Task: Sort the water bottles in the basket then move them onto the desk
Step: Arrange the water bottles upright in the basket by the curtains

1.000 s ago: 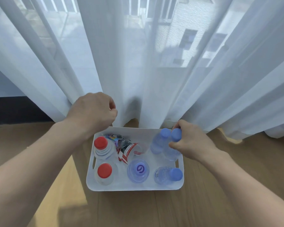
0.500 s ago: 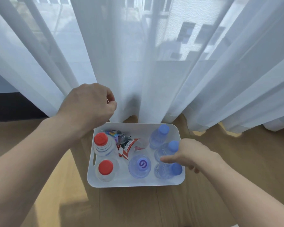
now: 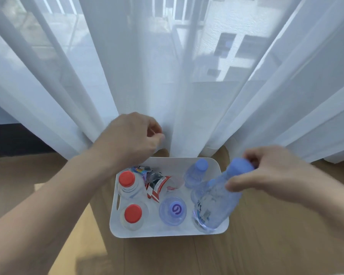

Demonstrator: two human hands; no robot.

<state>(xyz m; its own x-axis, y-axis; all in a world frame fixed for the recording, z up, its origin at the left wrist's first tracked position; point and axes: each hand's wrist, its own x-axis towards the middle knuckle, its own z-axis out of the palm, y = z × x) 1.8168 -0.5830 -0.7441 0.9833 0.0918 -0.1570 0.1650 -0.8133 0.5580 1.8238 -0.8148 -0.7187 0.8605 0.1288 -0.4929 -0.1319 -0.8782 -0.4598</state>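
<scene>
Head cam, looking down at a white basket (image 3: 168, 234) sitting on a wooden floor (image 3: 266, 251), its far edge tucked right up against a sheer white curtain (image 3: 167, 76); no desk anywhere in view, so the bottles are all in or over the basket.

Right hand (image 3: 270, 175) is wrapped around a clear blue-capped bottle (image 3: 216, 203), gripping it near the neck just under the cap; that bottle is tilted, cap toward the hand and up to the right, base down over the basket's near right corner; can't tell if the base is touching the bottom or hanging clear of it, it's a bit blurry.

Left hand (image 3: 131, 137) hovers over the basket's far left corner, fingers curled in loosely, thumb toward the fingertips, holding nothing; it's in front of the curtain, and I can't tell whether it's actually touching the fabric.

Inside the basket: two red-capped bottles along the left wall, one at the far left (image 3: 127, 183) and one at the near left (image 3: 133, 214), both upright; a bottle with a wide translucent blue lid and a purple swirl (image 3: 172, 210) stands in the middle of the near edge; another blue-capped bottle (image 3: 196, 173) stands upright by the far right corner, just beside the one being held; some crumpled red, white and black packaging (image 3: 157, 183) lies in the far middle, between the red caps and the blue ones; a handle slot is visible in the left wall.
</scene>
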